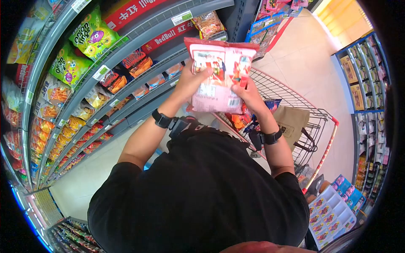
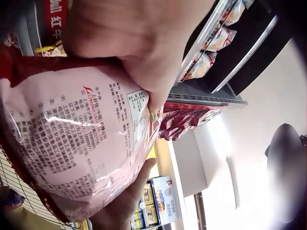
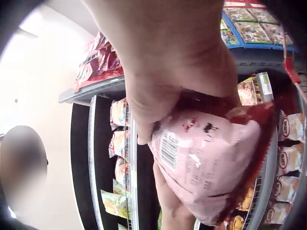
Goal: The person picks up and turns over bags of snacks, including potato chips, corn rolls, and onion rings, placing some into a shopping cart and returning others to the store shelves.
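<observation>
A puffy pink snack bag (image 1: 211,98) with a dark red crimped edge is held up in front of the chest, its printed back facing the person. My left hand (image 1: 190,83) grips its left side, thumb lying on the printed face. On the opposite side my right hand (image 1: 250,96) holds it, thumb pressed near the barcode. Dense small print covers the bag (image 2: 81,129) in the left wrist view, with the left hand (image 2: 139,38) over its edge. The right wrist view shows the right hand (image 3: 177,67) above the barcode; fingers behind the bag are partly hidden.
Shelves of packaged snacks stand at left, with green onion ring bags (image 1: 93,36) and hot-dog-print bags (image 1: 139,63). A wire shopping cart (image 1: 270,82) at right holds a tan tote bag (image 1: 291,122) and colourful packets. Farther right is another shelf rack (image 1: 365,84).
</observation>
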`<move>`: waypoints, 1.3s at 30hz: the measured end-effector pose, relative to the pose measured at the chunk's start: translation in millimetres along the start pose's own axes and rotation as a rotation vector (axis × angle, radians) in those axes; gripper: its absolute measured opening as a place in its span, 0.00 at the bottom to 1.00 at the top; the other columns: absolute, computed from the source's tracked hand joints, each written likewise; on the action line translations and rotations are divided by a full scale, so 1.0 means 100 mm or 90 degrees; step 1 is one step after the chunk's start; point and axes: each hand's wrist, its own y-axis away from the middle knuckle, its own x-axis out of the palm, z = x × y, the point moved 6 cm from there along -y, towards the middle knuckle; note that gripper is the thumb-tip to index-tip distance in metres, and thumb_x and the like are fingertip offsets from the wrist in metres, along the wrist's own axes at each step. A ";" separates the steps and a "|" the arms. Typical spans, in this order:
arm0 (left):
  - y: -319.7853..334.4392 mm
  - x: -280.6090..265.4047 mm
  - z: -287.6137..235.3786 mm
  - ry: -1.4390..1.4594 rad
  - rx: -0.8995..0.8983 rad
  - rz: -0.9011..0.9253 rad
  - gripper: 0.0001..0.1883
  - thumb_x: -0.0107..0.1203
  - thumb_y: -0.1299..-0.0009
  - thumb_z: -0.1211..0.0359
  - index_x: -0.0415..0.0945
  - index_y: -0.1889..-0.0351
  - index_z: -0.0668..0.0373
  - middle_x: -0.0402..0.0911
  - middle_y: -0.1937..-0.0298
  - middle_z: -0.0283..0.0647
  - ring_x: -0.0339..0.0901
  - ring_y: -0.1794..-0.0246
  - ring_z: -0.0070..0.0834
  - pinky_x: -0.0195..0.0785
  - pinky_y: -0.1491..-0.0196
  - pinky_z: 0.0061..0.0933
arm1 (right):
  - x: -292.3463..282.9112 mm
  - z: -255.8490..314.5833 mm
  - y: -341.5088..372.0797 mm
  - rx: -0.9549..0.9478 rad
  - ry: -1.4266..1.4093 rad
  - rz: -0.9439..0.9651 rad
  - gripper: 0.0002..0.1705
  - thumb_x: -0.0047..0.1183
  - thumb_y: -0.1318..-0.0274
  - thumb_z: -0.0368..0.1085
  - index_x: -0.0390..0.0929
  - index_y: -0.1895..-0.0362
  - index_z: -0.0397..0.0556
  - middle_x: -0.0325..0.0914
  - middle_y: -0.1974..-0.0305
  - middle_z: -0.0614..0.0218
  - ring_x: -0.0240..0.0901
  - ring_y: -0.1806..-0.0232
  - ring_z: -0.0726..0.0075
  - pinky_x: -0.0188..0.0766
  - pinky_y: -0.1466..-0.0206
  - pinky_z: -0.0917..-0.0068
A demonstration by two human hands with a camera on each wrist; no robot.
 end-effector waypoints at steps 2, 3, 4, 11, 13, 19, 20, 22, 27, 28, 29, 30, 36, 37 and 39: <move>-0.08 -0.01 0.04 0.027 -0.048 -0.006 0.23 0.58 0.33 0.66 0.67 0.44 0.66 0.77 0.48 0.43 0.78 0.52 0.27 0.73 0.51 0.29 | 0.00 -0.09 -0.01 0.076 -0.043 -0.009 0.34 0.63 0.47 0.48 0.67 0.44 0.38 0.75 0.52 0.63 0.73 0.53 0.73 0.71 0.49 0.73; -0.10 0.00 0.06 0.040 -0.070 0.009 0.23 0.58 0.32 0.63 0.67 0.43 0.65 0.77 0.48 0.43 0.78 0.52 0.27 0.73 0.50 0.29 | -0.01 -0.14 -0.03 0.110 -0.063 -0.016 0.33 0.62 0.46 0.47 0.67 0.44 0.38 0.75 0.52 0.63 0.73 0.54 0.73 0.72 0.50 0.73; -0.14 0.01 0.08 0.053 -0.093 0.023 0.24 0.57 0.31 0.61 0.67 0.42 0.65 0.77 0.47 0.43 0.78 0.52 0.27 0.73 0.50 0.30 | -0.03 -0.21 -0.07 0.143 -0.083 -0.024 0.32 0.62 0.45 0.47 0.67 0.45 0.37 0.76 0.53 0.62 0.74 0.54 0.73 0.72 0.51 0.73; -0.33 -0.02 0.31 0.117 -0.216 0.050 0.26 0.53 0.30 0.55 0.67 0.41 0.62 0.77 0.46 0.45 0.79 0.51 0.30 0.73 0.49 0.30 | -0.07 -0.35 -0.20 0.246 -0.154 -0.074 0.28 0.60 0.43 0.44 0.70 0.46 0.36 0.78 0.53 0.57 0.78 0.57 0.68 0.76 0.54 0.70; -0.38 -0.04 0.37 0.157 -0.230 0.066 0.23 0.54 0.29 0.59 0.68 0.42 0.62 0.77 0.47 0.44 0.79 0.51 0.30 0.74 0.50 0.30 | -0.07 -0.37 -0.22 0.250 -0.161 -0.074 0.28 0.60 0.43 0.44 0.69 0.46 0.36 0.78 0.53 0.57 0.78 0.57 0.67 0.76 0.55 0.70; -0.50 -0.08 0.41 0.108 -0.223 0.084 0.27 0.52 0.29 0.52 0.67 0.40 0.62 0.77 0.45 0.45 0.78 0.49 0.29 0.73 0.48 0.30 | -0.10 -0.42 -0.28 0.268 -0.175 -0.094 0.29 0.60 0.43 0.45 0.69 0.47 0.35 0.78 0.53 0.58 0.78 0.57 0.67 0.76 0.55 0.70; -0.51 -0.08 0.39 0.098 -0.217 0.077 0.27 0.52 0.29 0.52 0.67 0.40 0.62 0.77 0.45 0.45 0.78 0.49 0.29 0.72 0.48 0.30 | -0.10 -0.42 -0.30 0.269 -0.174 -0.103 0.29 0.60 0.44 0.45 0.69 0.46 0.36 0.78 0.53 0.58 0.78 0.57 0.67 0.76 0.55 0.70; -0.52 -0.06 0.26 0.079 -0.202 0.063 0.27 0.52 0.29 0.52 0.67 0.40 0.62 0.77 0.46 0.45 0.77 0.49 0.28 0.70 0.46 0.29 | -0.10 -0.41 -0.34 0.267 -0.170 -0.119 0.30 0.61 0.44 0.44 0.68 0.45 0.36 0.78 0.54 0.58 0.78 0.57 0.68 0.76 0.54 0.70; -0.73 -0.30 -0.13 -0.217 0.223 -0.182 0.25 0.62 0.36 0.62 0.66 0.46 0.64 0.74 0.49 0.43 0.74 0.52 0.29 0.67 0.49 0.30 | -0.27 -0.03 -0.65 0.066 -0.130 -0.224 0.28 0.62 0.45 0.39 0.67 0.44 0.39 0.77 0.52 0.59 0.76 0.55 0.70 0.74 0.52 0.72; -0.71 -0.17 -0.33 -0.280 0.263 -0.109 0.23 0.60 0.36 0.64 0.67 0.46 0.63 0.73 0.49 0.41 0.73 0.51 0.27 0.67 0.51 0.28 | -0.29 0.13 -0.73 0.013 -0.116 -0.257 0.28 0.62 0.46 0.37 0.67 0.45 0.39 0.76 0.52 0.59 0.75 0.54 0.70 0.74 0.52 0.72; -0.68 -0.05 -0.52 -0.344 0.301 -0.038 0.21 0.59 0.35 0.66 0.68 0.47 0.62 0.73 0.49 0.39 0.71 0.50 0.25 0.66 0.52 0.26 | -0.28 0.31 -0.81 -0.036 -0.067 -0.275 0.28 0.61 0.46 0.36 0.67 0.44 0.39 0.76 0.52 0.59 0.75 0.54 0.70 0.74 0.51 0.72; -0.68 0.11 -0.64 -0.363 0.284 0.050 0.22 0.60 0.36 0.66 0.68 0.46 0.60 0.73 0.48 0.36 0.71 0.51 0.23 0.65 0.54 0.24 | -0.26 0.49 -0.86 -0.081 -0.017 -0.292 0.28 0.61 0.46 0.35 0.66 0.44 0.40 0.76 0.52 0.59 0.75 0.54 0.70 0.73 0.51 0.72; -1.09 0.10 -1.38 -0.335 0.499 -0.052 0.37 0.67 0.44 0.63 0.59 0.40 0.65 0.70 0.44 0.47 0.74 0.48 0.32 0.67 0.45 0.34 | 0.37 1.27 -1.18 -0.240 0.141 -0.127 0.40 0.60 0.51 0.30 0.56 0.34 0.44 0.59 0.37 0.60 0.61 0.38 0.65 0.70 0.44 0.66; -1.24 0.02 -1.42 -0.262 0.459 -0.043 0.36 0.67 0.43 0.63 0.59 0.41 0.65 0.71 0.45 0.47 0.74 0.48 0.31 0.68 0.46 0.33 | 0.48 1.36 -1.23 -0.254 0.222 -0.091 0.37 0.61 0.52 0.30 0.61 0.36 0.46 0.61 0.39 0.62 0.63 0.40 0.65 0.69 0.44 0.67; -1.57 -0.15 -1.47 -0.117 0.373 -0.021 0.34 0.66 0.42 0.63 0.61 0.42 0.66 0.73 0.47 0.46 0.75 0.49 0.30 0.69 0.47 0.32 | 0.56 1.51 -1.43 -0.291 0.378 -0.066 0.34 0.62 0.53 0.30 0.65 0.39 0.47 0.64 0.41 0.65 0.66 0.43 0.65 0.69 0.46 0.68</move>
